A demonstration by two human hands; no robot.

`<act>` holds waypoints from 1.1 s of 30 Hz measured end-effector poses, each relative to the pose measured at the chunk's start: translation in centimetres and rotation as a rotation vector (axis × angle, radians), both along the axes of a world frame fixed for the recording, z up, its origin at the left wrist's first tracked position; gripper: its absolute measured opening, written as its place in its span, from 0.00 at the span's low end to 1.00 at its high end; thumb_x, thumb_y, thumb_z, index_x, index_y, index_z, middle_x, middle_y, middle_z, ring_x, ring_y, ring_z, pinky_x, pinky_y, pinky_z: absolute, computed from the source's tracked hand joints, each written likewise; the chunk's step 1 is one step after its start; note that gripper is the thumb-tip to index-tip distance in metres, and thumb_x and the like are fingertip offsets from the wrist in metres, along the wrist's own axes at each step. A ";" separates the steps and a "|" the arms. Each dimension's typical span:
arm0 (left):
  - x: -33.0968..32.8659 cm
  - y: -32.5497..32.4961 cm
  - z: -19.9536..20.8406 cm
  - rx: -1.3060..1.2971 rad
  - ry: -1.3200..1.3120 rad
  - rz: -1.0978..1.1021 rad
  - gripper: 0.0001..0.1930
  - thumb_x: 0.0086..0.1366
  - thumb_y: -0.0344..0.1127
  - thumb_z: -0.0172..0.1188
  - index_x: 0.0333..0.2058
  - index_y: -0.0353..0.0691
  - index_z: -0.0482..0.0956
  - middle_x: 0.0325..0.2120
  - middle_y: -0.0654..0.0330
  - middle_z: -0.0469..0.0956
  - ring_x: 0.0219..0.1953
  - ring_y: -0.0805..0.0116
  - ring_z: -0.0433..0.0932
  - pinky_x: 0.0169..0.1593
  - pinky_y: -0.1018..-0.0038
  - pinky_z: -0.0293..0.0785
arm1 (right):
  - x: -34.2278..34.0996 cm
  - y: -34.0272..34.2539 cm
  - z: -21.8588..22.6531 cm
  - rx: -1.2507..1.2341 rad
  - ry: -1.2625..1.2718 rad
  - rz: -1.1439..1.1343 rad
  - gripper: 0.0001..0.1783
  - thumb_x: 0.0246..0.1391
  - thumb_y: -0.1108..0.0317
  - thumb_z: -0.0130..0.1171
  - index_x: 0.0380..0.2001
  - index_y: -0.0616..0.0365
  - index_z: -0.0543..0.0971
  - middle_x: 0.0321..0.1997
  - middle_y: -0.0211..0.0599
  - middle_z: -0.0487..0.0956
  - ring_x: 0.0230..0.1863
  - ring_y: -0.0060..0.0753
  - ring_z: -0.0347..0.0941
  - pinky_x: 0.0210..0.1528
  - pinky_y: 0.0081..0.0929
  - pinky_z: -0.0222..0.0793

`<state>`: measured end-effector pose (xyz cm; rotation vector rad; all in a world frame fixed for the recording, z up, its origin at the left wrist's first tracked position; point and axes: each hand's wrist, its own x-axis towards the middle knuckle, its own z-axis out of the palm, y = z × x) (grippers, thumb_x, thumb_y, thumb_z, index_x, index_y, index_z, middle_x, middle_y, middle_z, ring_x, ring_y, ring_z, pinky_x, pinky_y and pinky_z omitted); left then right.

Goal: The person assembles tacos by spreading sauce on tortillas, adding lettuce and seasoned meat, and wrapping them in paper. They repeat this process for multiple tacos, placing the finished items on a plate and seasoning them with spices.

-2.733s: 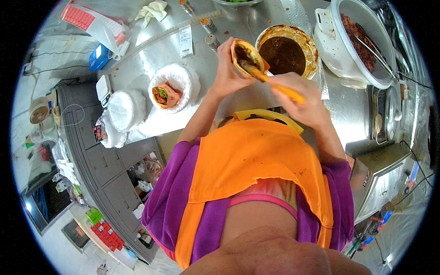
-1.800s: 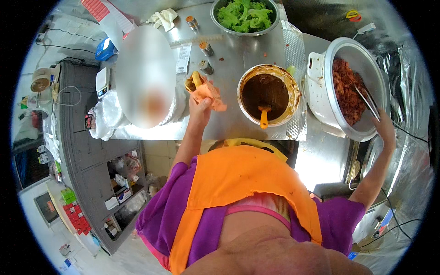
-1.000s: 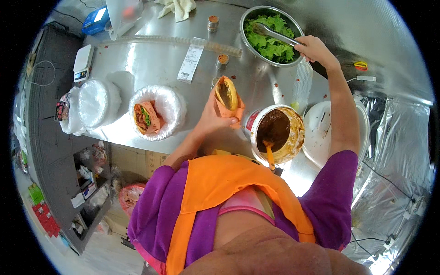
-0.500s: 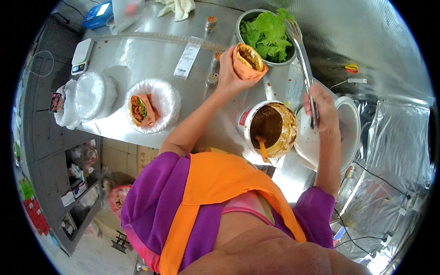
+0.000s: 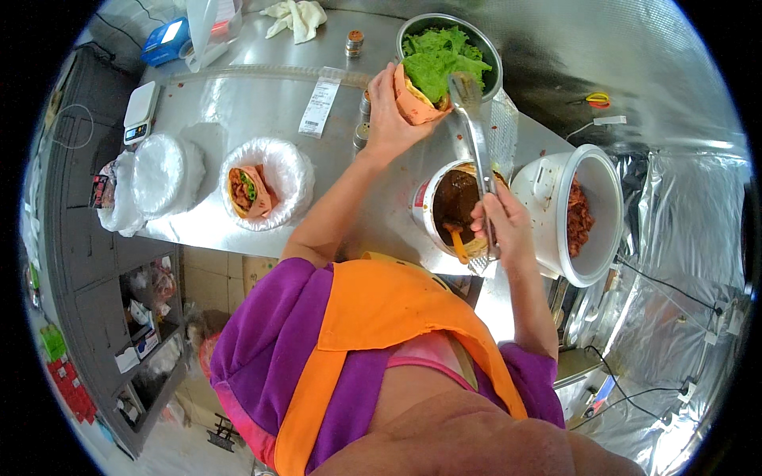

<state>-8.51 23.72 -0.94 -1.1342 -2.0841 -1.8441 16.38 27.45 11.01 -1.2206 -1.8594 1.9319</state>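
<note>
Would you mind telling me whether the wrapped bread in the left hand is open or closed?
Open: green lettuce shows between the parted edges of the wrapped bread.

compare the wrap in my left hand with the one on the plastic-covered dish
The held wrap is gripped in your left hand, while the dish wrap lies on the plastic-covered dish. The held wrap's opening faces the picture's upper right; the dish wrap's faces left. A large lettuce leaf covers much of the held wrap's opening, whereas the dish wrap shows brown chunks with a little green. Both have orange-pink paper.
</note>
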 end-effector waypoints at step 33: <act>0.9 -2.5 -0.3 -0.131 0.026 -0.224 0.59 0.38 0.46 0.78 0.65 0.30 0.52 0.58 0.43 0.59 0.60 0.46 0.60 0.63 0.58 0.61 | 1.3 1.6 1.2 0.350 -0.249 0.181 0.21 0.61 0.67 0.56 0.57 0.53 0.76 0.20 0.25 0.74 0.18 0.13 0.68 0.20 0.13 0.65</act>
